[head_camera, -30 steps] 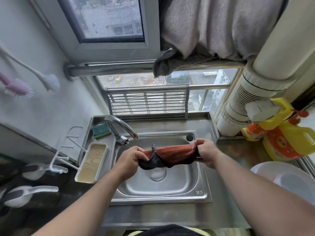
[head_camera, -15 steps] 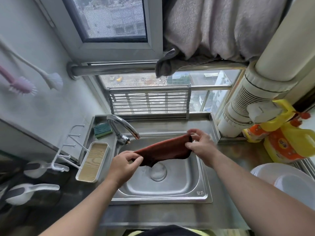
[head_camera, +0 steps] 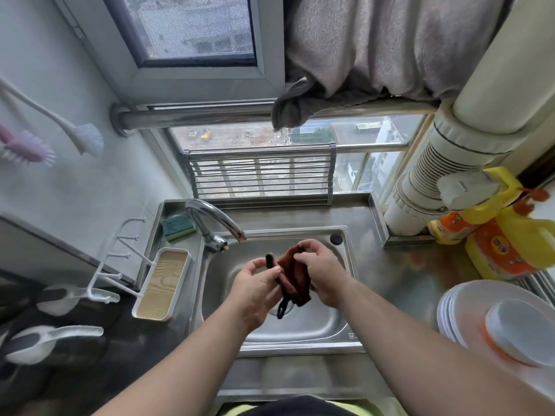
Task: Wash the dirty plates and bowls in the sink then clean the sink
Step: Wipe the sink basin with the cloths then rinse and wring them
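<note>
Sink (head_camera: 300, 331), stainless steel, occupies the centre of our view, and we hold a reddish-brown cloth (head_camera: 295, 280) above its basin with both hands. Our left hand (head_camera: 258, 288) pinches the cloth's dark edge between thumb and curled fingers; a black hanging loop (head_camera: 282, 307) dangles below, over the drain. Our right hand (head_camera: 322, 271) grips the bunched cloth from the 3 o'clock side, fingers curled round its upper fold, thumb pressed against the fabric. The two hands lie just beside each other, the cloth gathered between them; whether the knuckles touch we cannot tell, since the fabric hides the gap.

Faucet (head_camera: 210, 223) stands at 11 o'clock of the basin, its spout arching toward the hands. A green sponge (head_camera: 178, 226) lies on the ledge at 10 o'clock, and a white tray with a wood-grain insert (head_camera: 163, 283) sits along the rim at 9 o'clock. At 3 o'clock, well apart from the basin, a stack of white plates (head_camera: 462, 307) rests on the counter with an upturned white bowl (head_camera: 522, 331) on top. Yellow detergent bottles (head_camera: 510, 244) stand at 2 o'clock, beside a pale ribbed pipe (head_camera: 444, 172).
</note>
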Available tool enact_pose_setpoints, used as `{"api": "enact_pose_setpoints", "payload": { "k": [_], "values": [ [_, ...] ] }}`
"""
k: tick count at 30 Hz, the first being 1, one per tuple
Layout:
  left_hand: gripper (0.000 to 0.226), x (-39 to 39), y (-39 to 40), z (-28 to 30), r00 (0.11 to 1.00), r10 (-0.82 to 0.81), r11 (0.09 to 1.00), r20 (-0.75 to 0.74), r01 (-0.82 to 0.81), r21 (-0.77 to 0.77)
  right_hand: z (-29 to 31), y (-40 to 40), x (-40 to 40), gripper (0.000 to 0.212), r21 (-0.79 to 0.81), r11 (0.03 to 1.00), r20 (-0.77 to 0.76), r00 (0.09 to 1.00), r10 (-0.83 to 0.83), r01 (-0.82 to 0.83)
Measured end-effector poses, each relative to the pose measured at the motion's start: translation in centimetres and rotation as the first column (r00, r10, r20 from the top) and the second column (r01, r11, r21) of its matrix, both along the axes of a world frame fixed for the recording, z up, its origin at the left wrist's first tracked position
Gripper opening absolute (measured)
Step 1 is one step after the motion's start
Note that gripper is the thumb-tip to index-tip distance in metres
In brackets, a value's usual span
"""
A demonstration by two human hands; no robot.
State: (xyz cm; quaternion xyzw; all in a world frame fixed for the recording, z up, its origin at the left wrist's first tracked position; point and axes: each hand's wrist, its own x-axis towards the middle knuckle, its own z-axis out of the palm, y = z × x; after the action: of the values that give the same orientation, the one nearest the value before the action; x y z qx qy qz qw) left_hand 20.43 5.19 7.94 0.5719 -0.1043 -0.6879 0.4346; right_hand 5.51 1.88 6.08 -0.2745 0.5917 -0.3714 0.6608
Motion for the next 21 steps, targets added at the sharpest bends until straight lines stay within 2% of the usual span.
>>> {"api": "enact_pose_setpoints", "payload": {
  "k": [2, 3, 6, 8, 10, 13, 15, 17, 19, 20, 21],
  "values": [
    [0.032, -0.9, -0.2, 0.6, 0.994, -0.053, 0.998, -0.091, 0.052, -0.022, 0.4, 0.9, 1.1, 0.006, 0.011, 1.0, 0.185, 0.983, 0.002, -0.004],
    [0.039, -1.1, -0.3, 0.8, 0.988, -0.069, 0.997, -0.137, 0.066, -0.025, 0.5, 1.2, 1.3, 0.006, 0.017, 1.0, 0.27, 0.962, -0.028, 0.024],
    [0.054, -0.9, -0.6, 1.8, 0.951, -0.104, 0.994, -0.289, 0.105, -0.014, 0.0, 0.9, 0.6, 0.023, 0.109, 0.988, 0.374, 0.917, -0.142, 0.109],
    [0.049, -0.5, -0.8, 2.3, 0.942, -0.117, 0.993, -0.315, 0.117, -0.017, -0.5, 0.5, -0.4, 0.03, 0.217, 0.971, 0.426, 0.886, -0.183, 0.097],
    [0.04, -0.1, -1.2, 2.0, 0.965, -0.091, 0.996, -0.245, 0.094, 0.004, -1.2, 0.2, -1.3, 0.034, 0.24, 0.964, 0.435, 0.876, -0.209, 0.111],
    [0.029, 0.8, -1.7, 0.3, 0.998, -0.047, 0.996, -0.035, 0.049, 0.069, -1.6, -0.4, -2.4, 0.019, 0.192, 0.964, 0.442, 0.861, -0.254, 0.186],
    [0.027, 1.1, -1.6, -1.0, 0.997, -0.068, 0.993, 0.04, 0.064, 0.099, -1.4, -0.6, -2.4, 0.016, 0.156, 0.967, 0.412, 0.876, -0.25, 0.203],
    [0.028, 0.6, -1.7, -1.6, 0.998, -0.058, 0.989, -0.002, 0.058, 0.138, -1.1, 0.0, -1.9, 0.013, 0.048, 0.99, 0.295, 0.945, -0.141, 0.133],
    [0.04, -0.3, -2.2, -2.1, 0.984, -0.057, 0.976, -0.166, 0.09, 0.197, -0.2, 1.1, -0.9, 0.016, -0.122, 0.991, 0.108, 0.992, 0.068, -0.055],
    [0.046, -0.9, -2.7, -2.4, 0.963, -0.043, 0.97, -0.265, 0.104, 0.22, -0.1, 1.7, -0.4, 0.018, -0.203, 0.953, -0.039, 0.974, 0.222, -0.225],
    [0.049, -1.4, -3.3, -2.9, 0.942, -0.024, 0.962, -0.333, 0.113, 0.249, -0.4, 2.2, -0.2, 0.02, -0.249, 0.883, -0.209, 0.912, 0.353, -0.399]
  ]
}}
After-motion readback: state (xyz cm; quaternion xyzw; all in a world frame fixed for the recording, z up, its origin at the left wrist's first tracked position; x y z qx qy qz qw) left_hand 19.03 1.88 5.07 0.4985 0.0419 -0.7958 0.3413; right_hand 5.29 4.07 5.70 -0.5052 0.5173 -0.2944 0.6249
